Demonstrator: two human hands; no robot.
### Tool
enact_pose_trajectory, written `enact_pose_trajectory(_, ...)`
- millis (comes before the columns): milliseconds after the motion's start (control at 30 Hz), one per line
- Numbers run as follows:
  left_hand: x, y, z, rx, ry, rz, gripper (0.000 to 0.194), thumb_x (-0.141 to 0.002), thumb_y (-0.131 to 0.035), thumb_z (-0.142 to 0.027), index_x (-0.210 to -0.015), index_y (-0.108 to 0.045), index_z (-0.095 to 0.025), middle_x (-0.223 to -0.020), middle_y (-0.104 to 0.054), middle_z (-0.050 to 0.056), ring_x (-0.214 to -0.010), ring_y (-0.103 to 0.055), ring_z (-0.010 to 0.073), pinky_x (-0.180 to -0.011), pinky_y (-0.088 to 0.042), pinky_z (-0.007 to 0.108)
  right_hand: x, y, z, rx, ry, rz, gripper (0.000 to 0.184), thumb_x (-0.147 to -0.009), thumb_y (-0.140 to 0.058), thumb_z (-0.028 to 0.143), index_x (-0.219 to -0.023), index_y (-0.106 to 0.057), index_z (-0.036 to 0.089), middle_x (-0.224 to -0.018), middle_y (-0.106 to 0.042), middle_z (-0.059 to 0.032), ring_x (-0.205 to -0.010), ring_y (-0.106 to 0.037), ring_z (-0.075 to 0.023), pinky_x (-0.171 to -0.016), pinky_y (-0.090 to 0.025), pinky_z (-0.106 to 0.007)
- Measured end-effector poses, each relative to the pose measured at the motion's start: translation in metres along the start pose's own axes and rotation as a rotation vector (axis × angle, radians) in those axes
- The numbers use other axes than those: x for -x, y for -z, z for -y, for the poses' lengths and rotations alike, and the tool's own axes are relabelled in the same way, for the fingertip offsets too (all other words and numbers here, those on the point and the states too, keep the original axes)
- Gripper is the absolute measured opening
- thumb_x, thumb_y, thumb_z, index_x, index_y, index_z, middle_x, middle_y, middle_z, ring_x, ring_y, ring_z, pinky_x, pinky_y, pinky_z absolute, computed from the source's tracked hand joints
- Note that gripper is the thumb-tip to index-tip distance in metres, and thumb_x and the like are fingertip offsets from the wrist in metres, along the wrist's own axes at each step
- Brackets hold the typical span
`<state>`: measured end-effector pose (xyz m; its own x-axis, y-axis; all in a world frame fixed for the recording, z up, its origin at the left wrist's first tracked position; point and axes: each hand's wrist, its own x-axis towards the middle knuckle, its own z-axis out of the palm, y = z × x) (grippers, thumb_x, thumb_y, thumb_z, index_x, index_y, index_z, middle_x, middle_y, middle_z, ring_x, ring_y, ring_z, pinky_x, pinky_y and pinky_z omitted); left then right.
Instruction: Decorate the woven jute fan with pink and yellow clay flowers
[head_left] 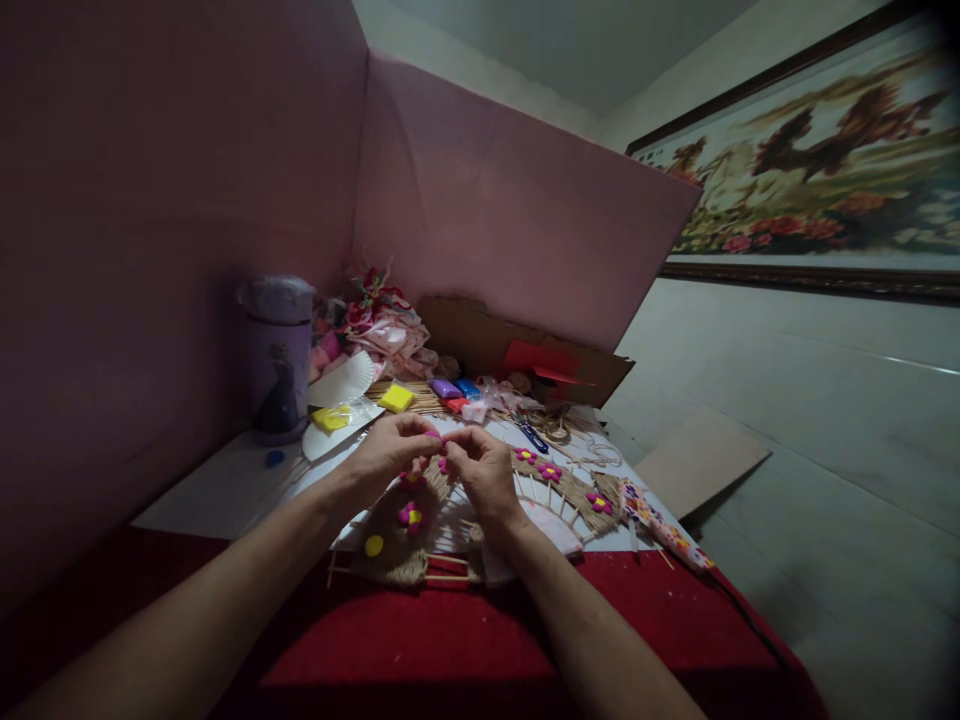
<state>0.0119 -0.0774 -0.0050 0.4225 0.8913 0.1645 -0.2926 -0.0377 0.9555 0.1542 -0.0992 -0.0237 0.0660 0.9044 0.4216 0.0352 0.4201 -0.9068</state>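
Observation:
Close together above a fan-shaped craft of woven twine and thin sticks (405,572), both my hands are closed in a pinch. A small piece of magenta clay (433,435) is between the fingertips of my left hand (382,462) and those of my right hand (484,480). Part of the piece is hidden by the fingers. Magenta clay flowers with yellow centres, such as this flower (410,517), sit on the twine band. Near its lower left lies a lone flat yellow clay disc (373,546). My right hand and wrist cover the middle of the craft.
A purple lidded container (279,360) stands at the left. Behind the hands are yellow clay packs (397,398), a purple pack (445,388), blue-handled scissors (531,432) and piled pink material (390,340). At right lies a flower-patterned object (667,525). Red cloth (450,650) covers the table's front.

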Motion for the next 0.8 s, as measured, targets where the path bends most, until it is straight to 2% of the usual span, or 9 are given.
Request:
enact_pose_trajectory(133,-0.003,0.004,-0.002,0.268,0.046,-0.101,0.012,-0.059,-0.068,-0.010,-0.068,-0.060,-0.012,-0.064,-0.059,-0.001,-0.055,-0.052,0.0062,-0.053,-0.041,0.018,-0.004,0.002,0.005,-0.389,-0.160,0.001,0.011,-0.064,-0.063,0.020,-0.074,-0.062,0.015,-0.058,-0.059,0.0011,-0.046,-0.051,-0.0090,-0.041,-0.041,-0.020)
enact_pose_trajectory(267,-0.006,0.008,-0.004,0.343,0.008,-0.232,0.013,-0.062,-0.065,-0.009,-0.074,-0.062,-0.012,-0.062,-0.059,-0.001,-0.053,-0.052,0.0060,-0.050,-0.041,0.017,-0.005,0.007,0.012,-0.538,-0.174,-0.002,0.013,-0.064,-0.064,0.020,-0.076,-0.062,0.016,-0.064,-0.061,-0.0005,-0.052,-0.053,-0.0091,-0.045,-0.044,-0.020)
enact_pose_trajectory(333,-0.006,0.009,-0.005,0.320,-0.004,-0.218,0.012,-0.065,-0.065,-0.011,-0.076,-0.062,-0.012,-0.062,-0.060,0.000,-0.053,-0.052,0.0065,-0.050,-0.041,0.017,-0.005,0.007,0.013,-0.542,-0.161,-0.003,0.014,-0.065,-0.066,0.022,-0.077,-0.063,0.015,-0.066,-0.061,-0.0009,-0.053,-0.053,-0.0083,-0.048,-0.045,-0.019)
enact_pose_trajectory(433,-0.003,0.007,-0.005,0.276,0.023,-0.109,0.013,-0.067,-0.067,-0.015,-0.078,-0.062,-0.012,-0.068,-0.062,0.001,-0.057,-0.055,0.0076,-0.053,-0.042,0.019,-0.005,0.006,0.011,-0.504,-0.141,-0.012,0.017,-0.067,-0.068,0.029,-0.076,-0.063,0.016,-0.066,-0.059,-0.0002,-0.052,-0.052,-0.0078,-0.046,-0.045,-0.019)
enact_pose_trajectory(500,-0.002,0.006,-0.005,0.251,0.032,-0.043,0.014,-0.068,-0.069,-0.017,-0.079,-0.062,-0.013,-0.071,-0.063,0.002,-0.058,-0.055,0.0078,-0.055,-0.043,0.020,-0.006,0.004,0.007,-0.440,-0.127,-0.031,0.020,-0.067,-0.069,0.032,-0.076,-0.062,0.016,-0.065,-0.058,0.0004,-0.050,-0.051,-0.0079,-0.044,-0.045,-0.019)
enact_pose_trajectory(633,0.001,0.005,-0.005,0.229,0.011,0.010,0.016,-0.067,-0.070,-0.020,-0.081,-0.064,-0.014,-0.070,-0.062,0.001,-0.060,-0.055,0.0078,-0.057,-0.042,0.020,-0.007,0.004,0.000,-0.292,-0.092,-0.088,0.023,-0.066,-0.070,0.032,-0.080,-0.060,0.017,-0.065,-0.058,0.0022,-0.048,-0.052,-0.0081,-0.042,-0.046,-0.020)
enact_pose_trajectory(800,0.000,0.005,-0.001,0.127,-0.019,0.038,0.021,-0.064,-0.073,-0.025,-0.082,-0.067,-0.016,-0.065,-0.060,-0.001,-0.051,-0.048,0.0056,-0.049,-0.035,0.019,-0.006,0.004,0.000,-0.205,-0.095,0.007,0.023,-0.071,-0.065,0.035,-0.085,-0.064,0.017,-0.063,-0.057,0.0022,-0.049,-0.051,-0.0076,-0.046,-0.046,-0.021)
